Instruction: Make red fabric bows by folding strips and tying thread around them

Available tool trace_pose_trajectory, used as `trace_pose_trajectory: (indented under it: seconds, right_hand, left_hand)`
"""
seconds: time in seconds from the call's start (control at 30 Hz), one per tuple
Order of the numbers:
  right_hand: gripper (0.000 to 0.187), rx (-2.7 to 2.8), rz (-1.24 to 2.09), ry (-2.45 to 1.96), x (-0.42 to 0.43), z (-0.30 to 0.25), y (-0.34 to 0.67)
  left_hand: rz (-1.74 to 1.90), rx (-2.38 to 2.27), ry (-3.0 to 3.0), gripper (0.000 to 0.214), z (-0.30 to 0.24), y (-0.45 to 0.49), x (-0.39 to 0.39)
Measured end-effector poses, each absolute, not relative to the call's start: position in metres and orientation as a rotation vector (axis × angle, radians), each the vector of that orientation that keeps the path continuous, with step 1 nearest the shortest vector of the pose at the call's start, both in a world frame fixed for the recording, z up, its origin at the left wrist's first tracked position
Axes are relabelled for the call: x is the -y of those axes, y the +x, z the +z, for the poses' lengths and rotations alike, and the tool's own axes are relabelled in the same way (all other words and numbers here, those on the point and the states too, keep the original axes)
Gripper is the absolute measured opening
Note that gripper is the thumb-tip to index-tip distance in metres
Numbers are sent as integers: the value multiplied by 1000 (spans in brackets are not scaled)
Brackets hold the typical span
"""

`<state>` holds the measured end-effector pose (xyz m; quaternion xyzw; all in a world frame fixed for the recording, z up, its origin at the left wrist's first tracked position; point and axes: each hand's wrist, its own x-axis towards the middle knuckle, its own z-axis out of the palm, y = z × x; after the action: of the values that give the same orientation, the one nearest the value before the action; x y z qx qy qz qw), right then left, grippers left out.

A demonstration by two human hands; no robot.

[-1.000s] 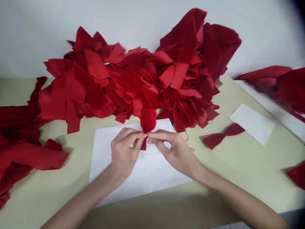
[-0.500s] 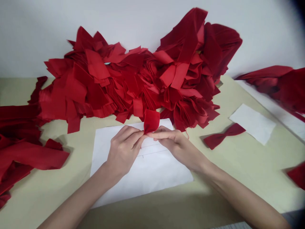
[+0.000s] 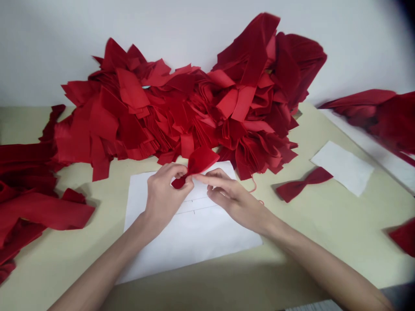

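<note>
Fabric piece [image 3: 199, 162] tipped over: now it leans sideways in the left hand [image 3: 164, 194]

Half a second ago this red piece stood almost upright above the fingers. Now it has turned and leans toward the right of the view, with its wide part lying out flat and a short end hanging down to the lower left. It is pinched at its narrow middle, so it has the shape of a small bow, and it is held in the air over the top part of the sheet [image 3: 194, 242], close to the upper edge.

The left hand is curled, and its thumb and fingers press together on the narrow middle. The right hand [image 3: 235, 198] is more open: its first finger reaches out long and nearly straight to the pinch, and the other fingers fold under. Its fingertip [image 3: 198, 176] is just beside the fabric, but I cannot tell if it really touches it. The two hands are not pressed together.

Behind them rises a big pile [image 3: 194, 108] of red cut pieces, on the counter [image 3: 324, 229]. To the right of the sheet lies one finished bow [image 3: 304, 185] — just beside a white paper [image 3: 343, 168] — and a thin red thread [image 3: 254, 185] lies near the right hand. Long red strips [image 3: 32, 207] lie at the left.
</note>
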<state>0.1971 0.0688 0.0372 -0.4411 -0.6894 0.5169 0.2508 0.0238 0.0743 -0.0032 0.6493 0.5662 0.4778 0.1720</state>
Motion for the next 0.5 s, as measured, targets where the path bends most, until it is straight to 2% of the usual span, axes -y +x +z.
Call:
trace_pose_trajectory:
  seconds: [0.07,0.2,0.27,0.4,0.5]
  right_hand:
    - [37,1873,1390,-1219,-74,42,200]
    - [25,1723,1362,-1320,-85,42,207]
    - [26,1691,1458,-1321,-87,36,207]
    - [34,1605,1886,-1167,-84,21,201]
    - [31,1481,2059,-1090,-81,15,200]
  left_hand:
    - [1313,-1518,1432,6,0,20,-78]
    - [1233,-1059,737,6,-2,12,-76]
    - [1240,-906,534,6,-9,10,-70]
    - [1267,-733,503,15,-23,10,-61]
    - [1260,-727,593,21,-29,9,-59]
